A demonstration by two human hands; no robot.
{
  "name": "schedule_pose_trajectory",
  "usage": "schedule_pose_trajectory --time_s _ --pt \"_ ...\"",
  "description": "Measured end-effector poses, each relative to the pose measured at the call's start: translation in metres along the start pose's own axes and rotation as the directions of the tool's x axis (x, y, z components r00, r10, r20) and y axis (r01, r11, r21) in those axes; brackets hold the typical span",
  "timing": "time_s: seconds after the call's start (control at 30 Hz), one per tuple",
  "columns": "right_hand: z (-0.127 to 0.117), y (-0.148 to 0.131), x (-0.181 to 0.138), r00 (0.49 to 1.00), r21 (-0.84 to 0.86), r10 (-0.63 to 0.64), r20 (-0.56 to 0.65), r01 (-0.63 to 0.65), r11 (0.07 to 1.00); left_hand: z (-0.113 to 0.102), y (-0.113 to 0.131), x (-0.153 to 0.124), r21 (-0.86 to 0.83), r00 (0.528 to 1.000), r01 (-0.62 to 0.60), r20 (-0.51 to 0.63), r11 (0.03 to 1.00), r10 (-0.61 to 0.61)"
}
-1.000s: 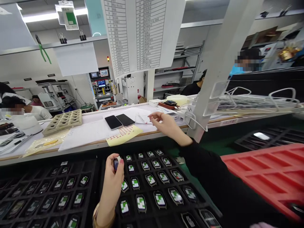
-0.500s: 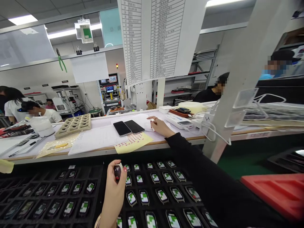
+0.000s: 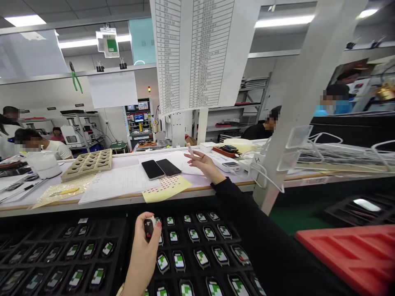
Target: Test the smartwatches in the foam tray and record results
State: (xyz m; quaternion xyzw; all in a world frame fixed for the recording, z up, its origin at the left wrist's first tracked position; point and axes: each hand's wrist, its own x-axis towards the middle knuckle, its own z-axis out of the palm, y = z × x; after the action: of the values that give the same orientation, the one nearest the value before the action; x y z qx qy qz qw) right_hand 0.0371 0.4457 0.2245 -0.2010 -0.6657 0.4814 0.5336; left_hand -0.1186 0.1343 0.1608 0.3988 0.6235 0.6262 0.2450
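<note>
My left hand (image 3: 144, 242) is closed around a smartwatch (image 3: 149, 228), its dark back partly showing between thumb and fingers. Below and around that hand lies a black tray (image 3: 185, 269) with rows of smartwatches, their screens lit in green and white. My right hand (image 3: 205, 165) reaches over the shelf and pinches a small white stick-shaped piece (image 3: 190, 149), which points upward. A thin white cable seems to lie under this hand; whether it joins the piece I cannot tell. Left of the right hand, two dark phones (image 3: 153, 169) lie side by side.
A yellow sheet with red dots (image 3: 166, 188) hangs over the shelf edge. On the shelf are papers (image 3: 108, 183), a beige compartment tray (image 3: 89, 163) and a white power bank (image 3: 226, 163). A white post (image 3: 284, 111) rises at right, above a red tray (image 3: 348, 250). Several people sit beyond.
My right hand has lifted slightly, and the white piece now stands up between its fingers. My left hand still holds the smartwatch. The view has turned a little to the right.
</note>
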Motion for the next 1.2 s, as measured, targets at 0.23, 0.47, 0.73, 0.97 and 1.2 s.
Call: schedule_pose_trajectory --time_s 0.23,0.47,0.73,0.97,1.2 --pt "0.011 -0.011 -0.004 0.985 0.078 0.138 0.099 -0.146 0.986 -0.001 0.006 -0.002 0.04 0.995 -0.003 -0.099 0.999 0.007" --pt "0.04 -0.004 -0.011 0.911 0.028 0.254 0.324 -0.278 0.96 0.012 0.011 0.001 0.179 0.996 -0.017 0.093 0.984 0.0" --pt "0.044 -0.002 -0.017 0.892 -0.137 0.25 0.376 -0.213 0.967 0.072 0.023 0.04 0.477 0.937 -0.278 0.324 0.834 0.127" --pt "0.044 0.001 -0.019 0.93 -0.298 0.127 0.344 -0.021 0.954 0.093 0.021 0.049 0.75 0.947 -0.319 0.27 0.579 0.172" --pt "0.044 0.002 -0.019 0.92 -0.363 0.099 0.38 0.049 0.931 0.099 0.02 0.046 0.822 0.946 -0.324 0.279 0.467 0.165"
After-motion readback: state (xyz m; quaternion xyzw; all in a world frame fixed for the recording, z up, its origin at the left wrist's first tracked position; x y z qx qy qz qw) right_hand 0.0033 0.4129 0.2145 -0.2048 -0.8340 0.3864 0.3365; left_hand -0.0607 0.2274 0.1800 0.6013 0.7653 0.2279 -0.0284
